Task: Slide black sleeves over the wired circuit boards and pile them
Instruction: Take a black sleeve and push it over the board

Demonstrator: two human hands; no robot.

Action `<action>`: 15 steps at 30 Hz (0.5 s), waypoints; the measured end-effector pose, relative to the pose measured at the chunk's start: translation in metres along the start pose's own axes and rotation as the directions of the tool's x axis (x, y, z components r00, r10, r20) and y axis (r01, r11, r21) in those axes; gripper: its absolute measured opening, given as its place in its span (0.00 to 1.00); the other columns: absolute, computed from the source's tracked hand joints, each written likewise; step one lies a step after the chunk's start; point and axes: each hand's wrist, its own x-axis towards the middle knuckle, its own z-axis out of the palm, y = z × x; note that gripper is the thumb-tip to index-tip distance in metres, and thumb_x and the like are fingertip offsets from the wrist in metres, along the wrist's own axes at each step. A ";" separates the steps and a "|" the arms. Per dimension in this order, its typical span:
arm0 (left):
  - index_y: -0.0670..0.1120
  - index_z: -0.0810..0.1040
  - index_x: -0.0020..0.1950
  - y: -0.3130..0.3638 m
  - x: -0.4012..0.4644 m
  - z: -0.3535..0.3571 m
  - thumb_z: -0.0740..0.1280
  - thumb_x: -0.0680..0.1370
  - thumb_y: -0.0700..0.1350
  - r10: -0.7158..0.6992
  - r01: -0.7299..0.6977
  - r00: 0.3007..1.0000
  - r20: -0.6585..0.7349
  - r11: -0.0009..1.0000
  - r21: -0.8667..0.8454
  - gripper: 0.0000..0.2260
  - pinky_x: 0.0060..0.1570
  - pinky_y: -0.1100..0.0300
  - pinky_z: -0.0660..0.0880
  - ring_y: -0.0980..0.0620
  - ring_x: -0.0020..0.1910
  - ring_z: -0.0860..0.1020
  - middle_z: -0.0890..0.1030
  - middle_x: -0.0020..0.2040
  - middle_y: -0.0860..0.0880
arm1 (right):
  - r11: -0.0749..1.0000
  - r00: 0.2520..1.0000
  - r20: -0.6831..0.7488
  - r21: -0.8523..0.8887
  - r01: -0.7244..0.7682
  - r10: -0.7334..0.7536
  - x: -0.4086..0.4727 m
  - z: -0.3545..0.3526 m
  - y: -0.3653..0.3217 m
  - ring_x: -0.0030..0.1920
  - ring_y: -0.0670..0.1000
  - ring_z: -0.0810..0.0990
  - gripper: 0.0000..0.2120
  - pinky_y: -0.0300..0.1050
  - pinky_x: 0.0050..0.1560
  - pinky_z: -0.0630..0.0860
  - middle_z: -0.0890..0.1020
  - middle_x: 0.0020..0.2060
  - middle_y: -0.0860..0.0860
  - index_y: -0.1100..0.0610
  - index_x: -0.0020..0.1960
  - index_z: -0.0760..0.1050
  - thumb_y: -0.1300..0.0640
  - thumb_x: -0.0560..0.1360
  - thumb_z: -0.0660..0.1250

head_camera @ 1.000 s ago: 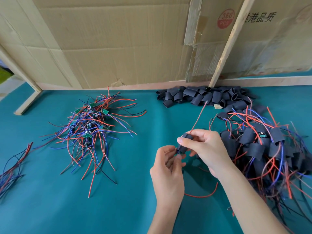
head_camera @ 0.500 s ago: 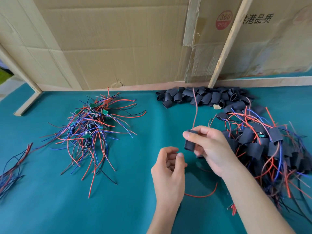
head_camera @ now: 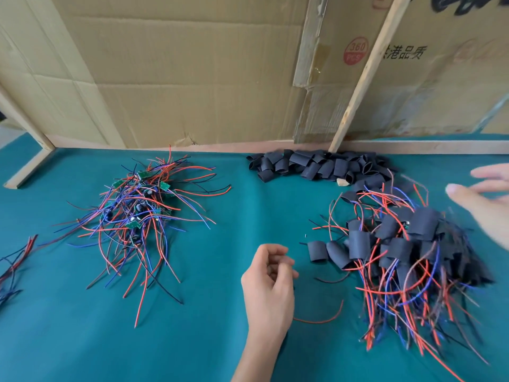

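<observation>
Both hands are free at this point; the left hand (head_camera: 268, 282), low in the centre of the frame, hangs over the cloth with its fingers loosely curled round nothing, and the right hand (head_camera: 487, 199), blurred at the right edge, is spread with straight fingers above the finished heap and grips nothing that I can make out. That heap of boards already covered in black tube sleeves, with red, blue and black wires trailing from them (head_camera: 407, 252), fills the lower right of the frame and looks a good deal bulkier than what is left; I would judge the job past halfway, though the count cannot be read. Left to do is the tangle of bare small green circuit boards with red, blue and black wires (head_camera: 140, 210) at centre left; a row of loose flattened black sleeves (head_camera: 316, 165) waits at upper centre, against the back edge. A single loose red wire (head_camera: 319, 318) lies just right of the left wrist, and a small bundle of wires (head_camera: 13, 260) pokes in at the left edge. Everything rests on a teal cloth-covered table (head_camera: 82, 340); behind it stand brown corrugated cardboard sheets (head_camera: 179, 78) with printed characters and a red round stamp, braced by a pale wooden batten (head_camera: 366, 73) leaning across them.
</observation>
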 end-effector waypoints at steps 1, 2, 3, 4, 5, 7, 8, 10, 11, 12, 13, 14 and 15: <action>0.57 0.78 0.45 0.000 0.000 0.000 0.62 0.73 0.44 0.002 -0.002 1.000 -0.005 1.000 -0.002 0.09 0.38 0.55 0.78 0.51 0.36 0.83 0.83 0.38 0.52 | 0.997 0.996 0.031 -0.012 0.081 -0.080 -0.009 0.000 -0.003 0.38 0.45 0.82 0.33 0.42 0.46 0.77 0.84 0.43 0.43 0.28 0.47 0.75 0.11 0.51 0.61; 0.57 0.78 0.45 0.000 0.000 0.001 0.62 0.74 0.44 0.000 0.000 1.000 -0.016 1.000 -0.014 0.08 0.38 0.54 0.78 0.51 0.36 0.83 0.83 0.38 0.52 | 0.987 0.976 0.156 -0.032 0.160 -0.153 -0.029 0.010 -0.019 0.38 0.43 0.82 0.25 0.38 0.43 0.77 0.85 0.43 0.41 0.29 0.48 0.77 0.16 0.59 0.65; 0.57 0.78 0.45 0.000 0.000 0.000 0.62 0.76 0.46 -0.009 0.008 1.000 -0.030 1.000 -0.030 0.07 0.37 0.55 0.78 0.51 0.36 0.83 0.83 0.38 0.52 | 0.963 0.917 0.316 -0.031 0.267 -0.244 -0.053 0.031 -0.034 0.38 0.41 0.83 0.15 0.35 0.40 0.76 0.85 0.43 0.38 0.31 0.50 0.79 0.27 0.67 0.69; 0.56 0.78 0.44 0.000 0.000 0.000 0.61 0.78 0.47 -0.014 0.012 0.999 -0.052 0.999 -0.044 0.08 0.37 0.57 0.78 0.51 0.37 0.83 0.84 0.39 0.51 | 0.936 0.827 0.474 -0.017 0.351 -0.301 -0.077 0.053 -0.043 0.38 0.38 0.82 0.11 0.30 0.39 0.75 0.84 0.44 0.35 0.34 0.51 0.80 0.36 0.69 0.70; 0.56 0.78 0.44 0.000 0.001 0.000 0.59 0.79 0.49 -0.013 0.009 0.997 -0.075 0.998 -0.057 0.10 0.37 0.59 0.77 0.51 0.37 0.83 0.84 0.40 0.51 | 0.920 0.717 0.625 0.004 0.393 -0.309 -0.101 0.074 -0.048 0.39 0.34 0.81 0.12 0.27 0.40 0.72 0.83 0.45 0.33 0.35 0.51 0.80 0.41 0.68 0.70; 0.56 0.78 0.44 0.001 0.000 -0.001 0.56 0.81 0.51 -0.012 0.003 0.993 -0.119 0.997 -0.072 0.13 0.38 0.60 0.77 0.50 0.38 0.83 0.84 0.41 0.50 | 0.863 0.542 0.769 0.025 0.505 -0.339 -0.135 0.108 -0.039 0.45 0.31 0.75 0.15 0.27 0.48 0.69 0.78 0.48 0.33 0.38 0.54 0.78 0.40 0.69 0.72; 0.56 0.78 0.44 0.002 0.000 -0.001 0.56 0.82 0.52 -0.013 0.003 0.991 -0.133 0.997 -0.075 0.13 0.38 0.60 0.77 0.50 0.38 0.83 0.84 0.42 0.50 | 0.839 0.526 0.776 0.010 0.544 -0.350 -0.141 0.121 -0.032 0.49 0.32 0.72 0.13 0.30 0.52 0.68 0.75 0.49 0.36 0.40 0.53 0.77 0.40 0.70 0.72; 0.55 0.78 0.43 0.002 0.000 -0.001 0.55 0.82 0.52 -0.020 0.009 0.989 -0.145 0.997 -0.074 0.14 0.38 0.59 0.77 0.50 0.38 0.82 0.83 0.41 0.50 | 0.839 0.546 0.788 -0.070 0.539 -0.285 -0.143 0.129 -0.027 0.51 0.36 0.70 0.07 0.35 0.57 0.68 0.74 0.47 0.40 0.42 0.48 0.76 0.43 0.74 0.72; 0.56 0.78 0.43 0.000 0.001 -0.001 0.55 0.82 0.52 -0.014 0.005 0.989 -0.148 0.998 -0.059 0.14 0.39 0.59 0.77 0.50 0.38 0.83 0.83 0.41 0.50 | 0.834 0.551 0.789 -0.094 0.544 -0.270 -0.144 0.131 -0.029 0.51 0.37 0.70 0.06 0.36 0.58 0.68 0.74 0.46 0.41 0.42 0.45 0.75 0.43 0.76 0.71; 0.56 0.78 0.43 -0.001 0.002 -0.002 0.55 0.82 0.52 -0.011 0.004 0.988 -0.151 0.999 -0.046 0.14 0.39 0.59 0.77 0.50 0.38 0.83 0.83 0.41 0.50 | 0.818 0.549 0.787 -0.102 0.566 -0.281 -0.146 0.133 -0.029 0.51 0.38 0.69 0.07 0.36 0.58 0.68 0.75 0.45 0.41 0.43 0.44 0.73 0.43 0.77 0.69; 0.56 0.78 0.42 0.000 0.002 -0.002 0.55 0.82 0.52 -0.011 0.003 0.988 -0.153 0.999 -0.049 0.14 0.39 0.58 0.77 0.50 0.39 0.83 0.83 0.41 0.50 | 0.800 0.539 0.785 -0.096 0.592 -0.305 -0.149 0.134 -0.027 0.51 0.38 0.69 0.08 0.36 0.58 0.67 0.74 0.45 0.42 0.43 0.44 0.72 0.43 0.78 0.68; 0.55 0.78 0.42 0.000 0.003 -0.002 0.55 0.82 0.52 -0.016 0.005 0.987 -0.162 0.998 -0.067 0.15 0.39 0.57 0.78 0.50 0.39 0.82 0.83 0.41 0.50 | 0.783 0.529 0.782 -0.086 0.616 -0.330 -0.152 0.134 -0.025 0.52 0.39 0.69 0.08 0.36 0.58 0.67 0.74 0.46 0.42 0.44 0.45 0.71 0.42 0.79 0.67; 0.55 0.78 0.42 -0.001 0.005 -0.002 0.55 0.82 0.52 -0.013 0.000 0.984 -0.177 0.997 -0.072 0.15 0.39 0.57 0.78 0.50 0.39 0.82 0.83 0.41 0.50 | 0.772 0.533 0.772 -0.088 0.629 -0.347 -0.154 0.132 -0.023 0.52 0.39 0.69 0.08 0.36 0.58 0.66 0.73 0.46 0.41 0.44 0.45 0.70 0.43 0.80 0.66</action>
